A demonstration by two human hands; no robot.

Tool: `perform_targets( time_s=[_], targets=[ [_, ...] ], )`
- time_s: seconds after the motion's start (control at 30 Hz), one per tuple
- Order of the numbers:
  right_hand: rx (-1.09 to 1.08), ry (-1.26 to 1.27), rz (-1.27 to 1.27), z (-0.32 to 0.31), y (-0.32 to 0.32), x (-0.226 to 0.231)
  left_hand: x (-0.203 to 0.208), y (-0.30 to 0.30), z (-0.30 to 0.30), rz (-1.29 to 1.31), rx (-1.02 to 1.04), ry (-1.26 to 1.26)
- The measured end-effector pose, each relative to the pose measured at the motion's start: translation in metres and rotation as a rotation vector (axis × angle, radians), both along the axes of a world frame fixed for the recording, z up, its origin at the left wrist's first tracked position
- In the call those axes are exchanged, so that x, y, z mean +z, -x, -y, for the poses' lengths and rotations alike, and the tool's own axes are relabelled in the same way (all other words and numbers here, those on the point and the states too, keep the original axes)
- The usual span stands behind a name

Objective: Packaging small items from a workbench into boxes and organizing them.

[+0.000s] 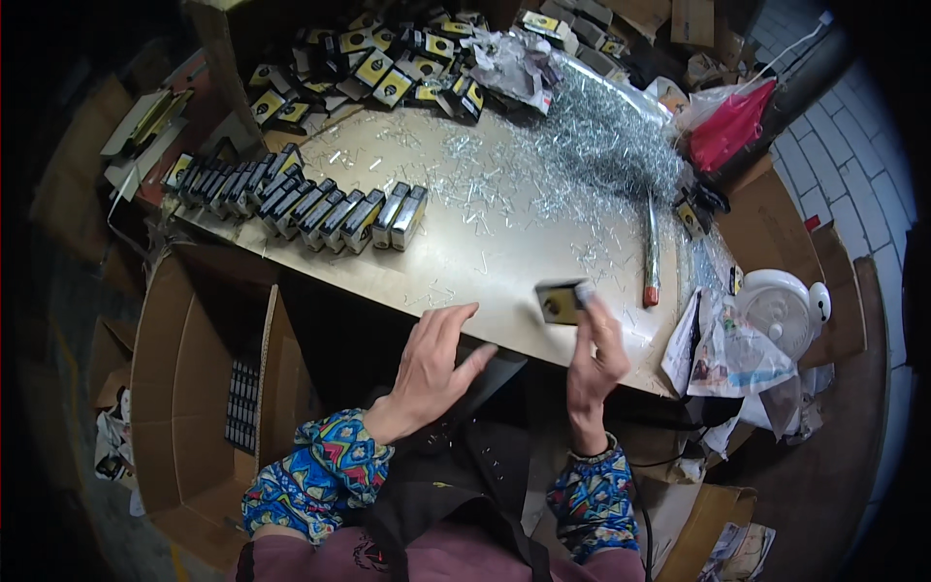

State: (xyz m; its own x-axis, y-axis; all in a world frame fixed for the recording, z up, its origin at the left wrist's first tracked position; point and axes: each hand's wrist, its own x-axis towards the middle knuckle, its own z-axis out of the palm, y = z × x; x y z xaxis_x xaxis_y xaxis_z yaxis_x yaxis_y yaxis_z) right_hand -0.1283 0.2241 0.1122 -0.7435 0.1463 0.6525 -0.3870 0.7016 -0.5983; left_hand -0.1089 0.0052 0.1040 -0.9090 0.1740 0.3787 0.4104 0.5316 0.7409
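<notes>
My right hand (599, 361) is closed on a small black-and-yellow box (560, 305), held by its right side just above the front of the table (485, 267). The box is slightly blurred. Over the table's near edge, my left hand (432, 364) is empty, its fingers together and the thumb apart. Small shiny metal pins (465, 184) lie scattered over the tabletop, thickening into a big heap (606, 141) at the back right. A curving row of upright small boxes (335, 218) runs along the table's left front edge.
Loose black-and-yellow boxes (388, 78) are piled at the back. A rod with an orange end (652, 291) lies at the right, near a white fan (778, 315) and a pink bag (732, 126). A cardboard carton (179, 369) with packed boxes stands below left.
</notes>
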Motion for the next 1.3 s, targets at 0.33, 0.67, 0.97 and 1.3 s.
perform_targets(
  time_s=[0.33, 0.67, 0.97, 1.3],
  targets=[
    [0.169, 0.240, 0.253, 0.017, 0.064, -0.014, 0.011, 0.126, 0.017, -0.423, 0.295, 0.706],
    [0.233, -0.697, 0.073, 0.055, 0.183, -0.034, 0.051, 0.324, 0.078, -0.264, 0.120, 0.911],
    [0.168, -0.535, 0.241, -0.028, 0.161, -0.028, 0.024, 0.401, 0.067, 0.305, 0.420, 0.125],
    [0.344, -0.664, 0.313, -0.009, 0.155, -0.029, 0.051, 0.321, 0.061, 0.184, -0.329, 0.612]
  ],
)
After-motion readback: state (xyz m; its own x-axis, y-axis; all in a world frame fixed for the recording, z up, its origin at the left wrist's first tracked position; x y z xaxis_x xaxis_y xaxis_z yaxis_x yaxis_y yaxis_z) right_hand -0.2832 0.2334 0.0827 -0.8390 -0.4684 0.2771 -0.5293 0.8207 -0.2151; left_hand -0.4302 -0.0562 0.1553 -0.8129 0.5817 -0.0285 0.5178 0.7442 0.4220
